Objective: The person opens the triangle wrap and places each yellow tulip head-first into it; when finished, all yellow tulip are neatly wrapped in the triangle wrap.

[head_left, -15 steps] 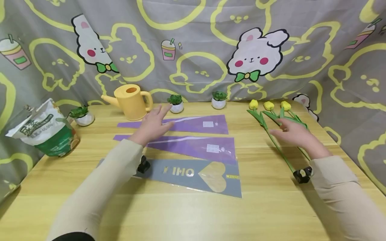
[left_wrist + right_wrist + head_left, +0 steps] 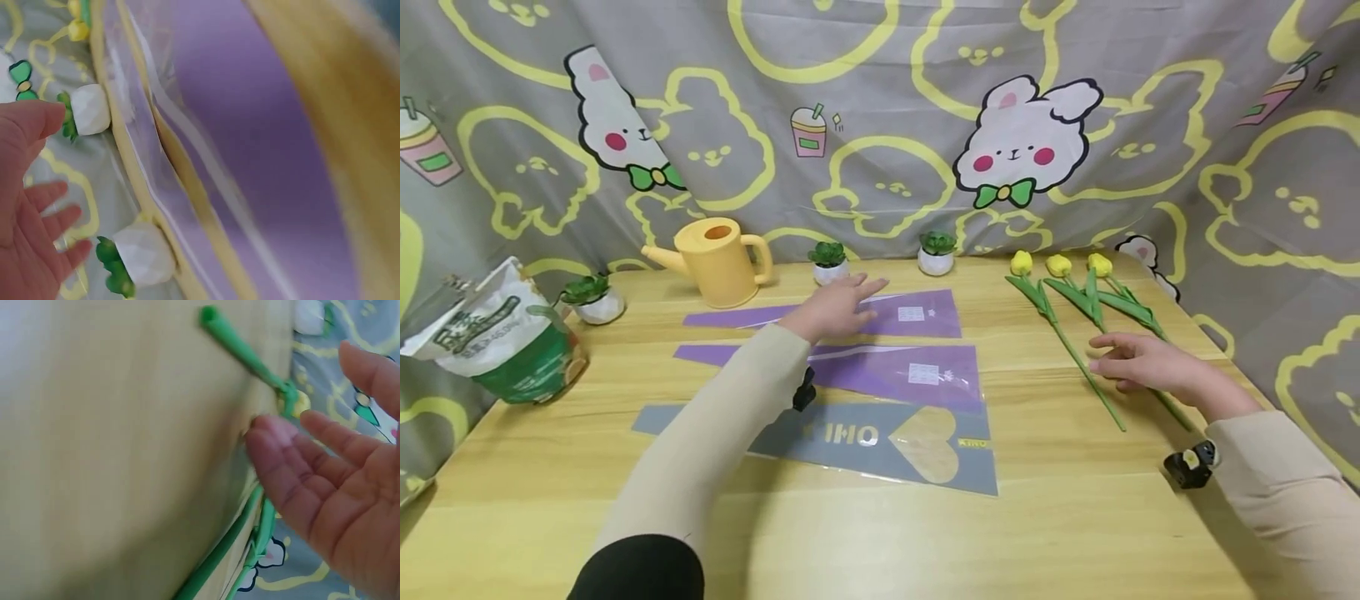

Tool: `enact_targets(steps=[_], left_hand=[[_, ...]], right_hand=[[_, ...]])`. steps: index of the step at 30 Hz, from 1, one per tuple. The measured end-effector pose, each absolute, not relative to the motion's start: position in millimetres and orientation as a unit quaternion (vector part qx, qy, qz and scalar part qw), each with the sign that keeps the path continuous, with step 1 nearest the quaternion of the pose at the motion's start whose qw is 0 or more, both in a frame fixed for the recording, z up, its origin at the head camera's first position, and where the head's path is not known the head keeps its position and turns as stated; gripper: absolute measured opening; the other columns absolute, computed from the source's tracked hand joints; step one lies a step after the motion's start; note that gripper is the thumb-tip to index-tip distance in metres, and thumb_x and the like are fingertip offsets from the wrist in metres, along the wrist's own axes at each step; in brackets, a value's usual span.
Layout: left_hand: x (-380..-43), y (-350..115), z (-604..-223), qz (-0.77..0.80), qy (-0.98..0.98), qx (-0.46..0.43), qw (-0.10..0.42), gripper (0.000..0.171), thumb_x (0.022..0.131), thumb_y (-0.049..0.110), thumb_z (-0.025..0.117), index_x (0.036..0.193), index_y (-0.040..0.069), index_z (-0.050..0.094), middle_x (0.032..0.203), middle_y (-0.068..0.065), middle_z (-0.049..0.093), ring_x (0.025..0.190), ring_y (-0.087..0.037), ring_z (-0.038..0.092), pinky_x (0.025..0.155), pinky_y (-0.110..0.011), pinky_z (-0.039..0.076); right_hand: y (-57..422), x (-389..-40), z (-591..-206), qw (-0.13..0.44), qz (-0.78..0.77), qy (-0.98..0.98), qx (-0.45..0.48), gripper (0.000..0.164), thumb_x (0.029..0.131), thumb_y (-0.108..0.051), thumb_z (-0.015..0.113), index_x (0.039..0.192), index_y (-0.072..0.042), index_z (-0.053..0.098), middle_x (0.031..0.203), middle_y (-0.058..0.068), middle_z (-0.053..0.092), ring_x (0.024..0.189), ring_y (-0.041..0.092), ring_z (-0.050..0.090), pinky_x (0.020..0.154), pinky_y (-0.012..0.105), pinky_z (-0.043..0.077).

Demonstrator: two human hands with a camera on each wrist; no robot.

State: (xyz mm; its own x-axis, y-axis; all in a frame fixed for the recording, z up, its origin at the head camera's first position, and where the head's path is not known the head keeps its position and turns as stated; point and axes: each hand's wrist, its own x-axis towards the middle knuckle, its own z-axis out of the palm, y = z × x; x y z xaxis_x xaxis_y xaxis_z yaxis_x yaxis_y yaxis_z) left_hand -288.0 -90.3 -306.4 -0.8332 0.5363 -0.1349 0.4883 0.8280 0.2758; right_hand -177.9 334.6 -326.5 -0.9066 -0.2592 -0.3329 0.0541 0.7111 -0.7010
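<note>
My left hand (image 2: 833, 312) hovers over the farther purple flower-wrapping sleeve (image 2: 925, 302), fingers spread and holding nothing. Nearer lie a second purple sleeve (image 2: 895, 375) and a grey sleeve (image 2: 865, 442) with a heart-shaped cutout. In the left wrist view the thumb and fingers (image 2: 40, 200) are apart, beside the sleeves. Over the stems of the yellow tulips (image 2: 1058, 267), my right hand (image 2: 1146, 365) hangs with loosely bent fingers. The right wrist view shows that hand (image 2: 337, 500) with nothing in it, a green stem (image 2: 234, 344) beyond its fingertips.
A yellow watering can (image 2: 722, 267) stands at the back left. Potted succulents (image 2: 830, 271) line the back edge, another (image 2: 598, 304) sits further left. A green and white bag (image 2: 527, 358) leans at the left edge. A patterned curtain (image 2: 880, 100) hangs behind the table.
My left hand has moved right along the farther purple sleeve. My right hand has come nearer and slightly right, away from the tulip leaves, to above the stems. The head view has shifted slightly.
</note>
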Motion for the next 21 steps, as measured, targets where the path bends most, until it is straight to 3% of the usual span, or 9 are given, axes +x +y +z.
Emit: enact_targets(steps=[5, 10, 17, 21], left_hand=[[-296, -70, -303, 0.083, 0.939, 0.312, 0.121, 0.056, 0.097, 0.023, 0.045, 0.148, 0.024, 0.022, 0.153, -0.012, 0.019, 0.136, -0.029, 0.028, 0.11, -0.041, 0.023], [-303, -49, -307, 0.093, 0.928, 0.334, 0.134, 0.056, 0.097, 0.022, 0.044, 0.148, 0.024, 0.021, 0.152, -0.011, 0.022, 0.138, -0.026, 0.025, 0.112, -0.037, 0.019], [-315, -30, -322, 0.101, 0.925, 0.336, 0.144, 0.06, 0.095, 0.021, 0.047, 0.148, 0.024, 0.02, 0.151, -0.011, 0.025, 0.138, -0.027, 0.025, 0.112, -0.037, 0.018], [-323, -27, -332, 0.108, 0.926, 0.32, 0.171, 0.06, 0.095, 0.024, 0.048, 0.148, 0.031, 0.02, 0.154, -0.013, 0.016, 0.138, -0.03, 0.023, 0.112, -0.041, 0.018]], right_hand=[[335, -174, -329, 0.202, -0.39, 0.896, -0.063, 0.066, 0.092, -0.024, 0.058, 0.138, 0.009, 0.025, 0.101, 0.018, 0.053, 0.079, 0.017, 0.055, 0.068, 0.03, 0.05], [337, -173, -334, 0.197, -0.397, 0.895, -0.057, 0.066, 0.089, -0.019, 0.061, 0.138, 0.009, 0.027, 0.088, 0.012, 0.051, 0.07, 0.015, 0.053, 0.063, 0.028, 0.049], [335, -174, -342, 0.196, -0.394, 0.896, -0.058, 0.071, 0.085, -0.019, 0.066, 0.139, 0.008, 0.029, 0.079, 0.007, 0.051, 0.06, 0.013, 0.047, 0.056, 0.026, 0.043], [332, -175, -346, 0.187, -0.383, 0.903, -0.064, 0.068, 0.085, -0.019, 0.066, 0.137, 0.009, 0.031, 0.074, 0.005, 0.05, 0.058, 0.012, 0.045, 0.053, 0.026, 0.042]])
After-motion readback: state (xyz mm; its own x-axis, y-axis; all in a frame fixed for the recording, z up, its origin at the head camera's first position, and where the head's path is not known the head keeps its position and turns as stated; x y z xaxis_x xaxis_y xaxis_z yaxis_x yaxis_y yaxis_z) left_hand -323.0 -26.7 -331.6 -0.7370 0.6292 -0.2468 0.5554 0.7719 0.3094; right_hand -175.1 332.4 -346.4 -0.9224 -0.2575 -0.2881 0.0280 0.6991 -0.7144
